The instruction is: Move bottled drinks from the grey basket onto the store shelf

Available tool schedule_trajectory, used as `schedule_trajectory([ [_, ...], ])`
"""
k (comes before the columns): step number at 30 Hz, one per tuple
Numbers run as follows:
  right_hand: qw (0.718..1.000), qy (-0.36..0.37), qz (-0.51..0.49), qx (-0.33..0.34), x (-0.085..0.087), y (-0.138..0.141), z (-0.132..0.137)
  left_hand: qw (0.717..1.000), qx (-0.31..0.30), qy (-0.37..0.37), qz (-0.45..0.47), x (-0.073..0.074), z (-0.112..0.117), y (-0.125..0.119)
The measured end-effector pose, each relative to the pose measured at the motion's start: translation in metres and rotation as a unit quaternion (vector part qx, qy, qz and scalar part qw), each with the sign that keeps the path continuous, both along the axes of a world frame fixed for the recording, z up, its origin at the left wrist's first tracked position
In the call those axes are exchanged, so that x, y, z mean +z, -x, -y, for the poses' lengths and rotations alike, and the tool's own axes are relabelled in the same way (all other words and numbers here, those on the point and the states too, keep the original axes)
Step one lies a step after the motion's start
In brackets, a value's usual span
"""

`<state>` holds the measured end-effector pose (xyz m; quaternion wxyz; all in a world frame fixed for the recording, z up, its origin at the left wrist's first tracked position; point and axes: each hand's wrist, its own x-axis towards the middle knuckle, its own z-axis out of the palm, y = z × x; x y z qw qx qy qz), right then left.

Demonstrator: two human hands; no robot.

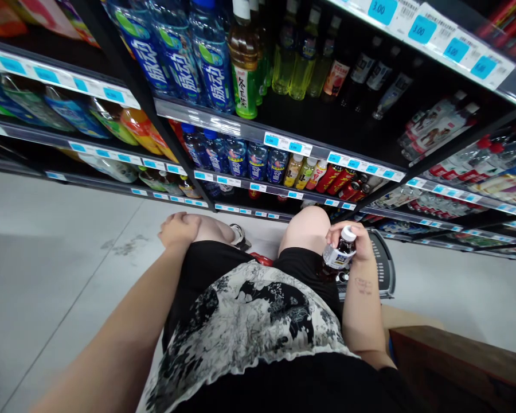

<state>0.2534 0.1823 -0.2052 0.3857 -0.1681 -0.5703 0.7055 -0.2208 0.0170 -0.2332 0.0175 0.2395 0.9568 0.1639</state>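
Observation:
My right hand grips a bottle of dark drink with a white cap and a pale label. The bottle is tilted, above my right thigh and beside a dark basket on the floor. Inside the basket, partly hidden by my forearm, white bottle caps show. My left hand lies over my left knee with nothing in it, its fingers spread along the knee and partly out of sight.
In front stand shelves of drinks, with blue-capped bottles, a brown-and-green tea bottle and several dark bottles. Price tags line a shelf edge. A brown wooden box-like object is at lower right. Grey floor extends left.

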Motion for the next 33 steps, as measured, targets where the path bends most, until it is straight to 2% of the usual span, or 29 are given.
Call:
schedule_trajectory([
  [5, 0.997, -0.014, -0.048, 0.058, -0.007, -0.005, 0.002, 1.0, -0.001, -0.004, -0.005, -0.002, 0.0, 0.0],
  [9, 0.993, -0.038, -0.089, 0.069, -0.006, -0.007, 0.004, 1.0, -0.006, -0.006, -0.012, -0.004, 0.001, 0.003],
  [21, 0.988, -0.058, -0.134, 0.056, -0.004, -0.011, 0.001, 0.999, 0.001, 0.028, -0.019, -0.002, -0.004, 0.002],
  [27, 0.994, -0.033, -0.1, 0.018, -0.004, -0.013, 0.004, 0.998, 0.002, 0.054, -0.018, 0.005, -0.009, -0.007],
  [33, 0.997, -0.02, -0.068, 0.009, -0.005, -0.01, 0.003, 0.997, -0.009, 0.078, -0.016, 0.01, -0.016, -0.02],
])
